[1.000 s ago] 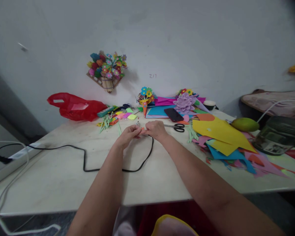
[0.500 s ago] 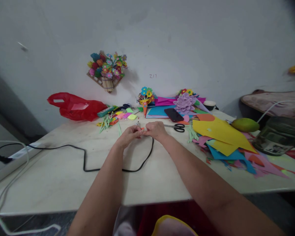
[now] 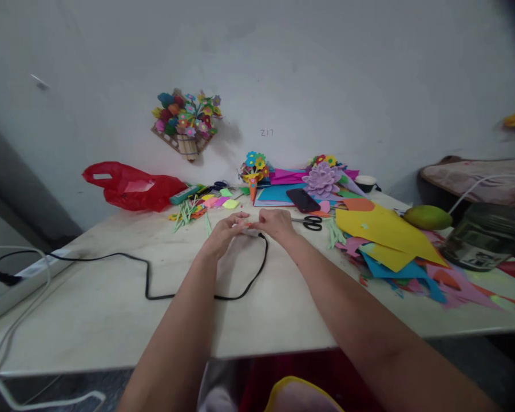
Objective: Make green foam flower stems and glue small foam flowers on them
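Near the middle of the table, my left hand [image 3: 224, 234] pinches a small orange piece [image 3: 249, 225], largely covered by the fingers. From the other side my right hand [image 3: 275, 222] is closed, its thumb and fingers at the same orange piece. Just below the hands lies a whitish device [image 3: 252, 233], mostly hidden, with a black cord [image 3: 260, 273] running from its end. Black-handled scissors [image 3: 312, 223] lie just right of my right hand, their blades partly covered by it.
Left of my hands are pale green strips [image 3: 184, 216], petal-shaped foam pieces [image 3: 230, 203] and a red plastic bag [image 3: 139, 186]. A phone [image 3: 303, 200], foam sheets [image 3: 381, 229], a green mango [image 3: 428, 217] and a glass jar [image 3: 483, 237] are rightward. A power strip [image 3: 30, 280] lies far left.
My hands have drawn slightly apart, and the right hand has shifted a little right. More of the orange piece and of the whitish device with its cord end shows.
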